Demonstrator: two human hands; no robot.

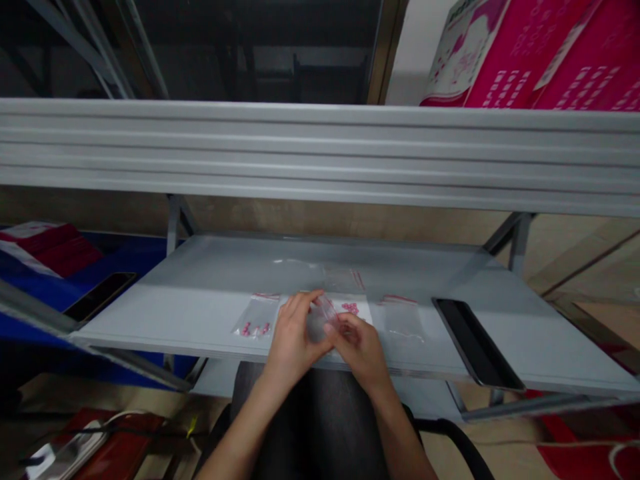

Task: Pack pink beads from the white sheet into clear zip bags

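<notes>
My left hand (293, 333) and my right hand (361, 347) meet over the front edge of a grey shelf board (210, 287), both pinching a small clear zip bag (325, 313) held between them. Behind the hands lie several pink beads (351, 308) on a white sheet. A clear zip bag with pink beads inside (255, 319) lies flat to the left of my left hand. Another clear bag (403, 319) lies to the right, and a further clear bag (345, 277) lies farther back.
A black phone (475, 347) lies on the shelf at the right, near the front edge. Another dark phone (100, 295) rests on a blue surface at the left. A grey shelf beam (320, 153) spans overhead, with pink boxes (545, 53) above it.
</notes>
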